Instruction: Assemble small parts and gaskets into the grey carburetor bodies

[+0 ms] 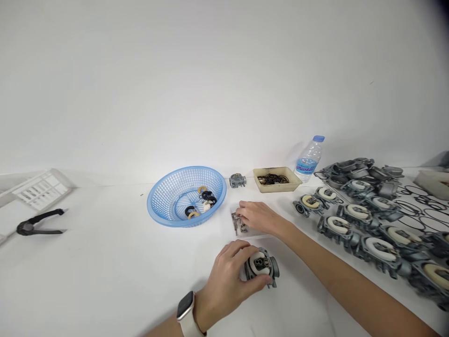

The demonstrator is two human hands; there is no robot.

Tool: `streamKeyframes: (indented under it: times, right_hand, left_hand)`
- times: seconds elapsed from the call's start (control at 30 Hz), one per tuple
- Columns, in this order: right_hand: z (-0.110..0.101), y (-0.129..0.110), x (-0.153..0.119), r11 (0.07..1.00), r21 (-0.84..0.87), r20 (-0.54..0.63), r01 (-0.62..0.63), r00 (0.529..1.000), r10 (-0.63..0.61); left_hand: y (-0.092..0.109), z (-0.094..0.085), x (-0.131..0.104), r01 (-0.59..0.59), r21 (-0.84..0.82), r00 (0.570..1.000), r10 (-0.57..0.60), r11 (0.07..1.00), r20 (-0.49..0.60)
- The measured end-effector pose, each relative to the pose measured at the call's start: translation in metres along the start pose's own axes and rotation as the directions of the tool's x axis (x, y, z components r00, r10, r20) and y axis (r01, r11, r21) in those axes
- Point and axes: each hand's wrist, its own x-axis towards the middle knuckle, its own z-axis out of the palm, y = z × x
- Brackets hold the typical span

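Observation:
My left hand point(229, 280), with a watch on its wrist, is wrapped round a grey metal carburetor body point(272, 267) on the table. A white C-shaped float point(257, 256) sits in the top of that body. Farther back, my right hand point(257, 216) reaches into a small clear tray point(249, 232) of small metal parts point(235, 223). Its fingers are bent together over these parts; whatever is between the fingertips is hidden.
A blue basket point(154, 210) holds several ring-like floats. Behind stand another carburetor body point(237, 180), a cream tray point(277, 188) of black rings and a water bottle point(308, 161). Many carburetor bodies point(380, 248) crowd the right; black pliers-like tool point(40, 223) lies left.

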Motion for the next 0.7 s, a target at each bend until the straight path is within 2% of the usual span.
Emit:
streamKeyframes:
  times: [0.2, 0.53, 0.7]
  right_hand:
    - [-0.005, -0.003, -0.002, 0.999, 0.034, 0.028, 0.014, 0.999, -0.015]
    - [0.006, 0.001, 0.004, 0.984, 0.173, 0.119, -0.039, 0.993, 0.019]
    - [0.004, -0.002, 0.003, 0.971, 0.234, 0.107, -0.056, 0.994, 0.031]
  left_hand:
    - [-0.002, 0.001, 0.000, -0.007, -0.018, 1.000, 0.007, 1.000, -0.008]
    - [0.001, -0.001, 0.001, -0.032, -0.043, 0.999, 0.032, 0.999, 0.001]
    - [0.000, -0.002, 0.001, -0.022, -0.046, 1.000, 0.023, 0.999, 0.013]
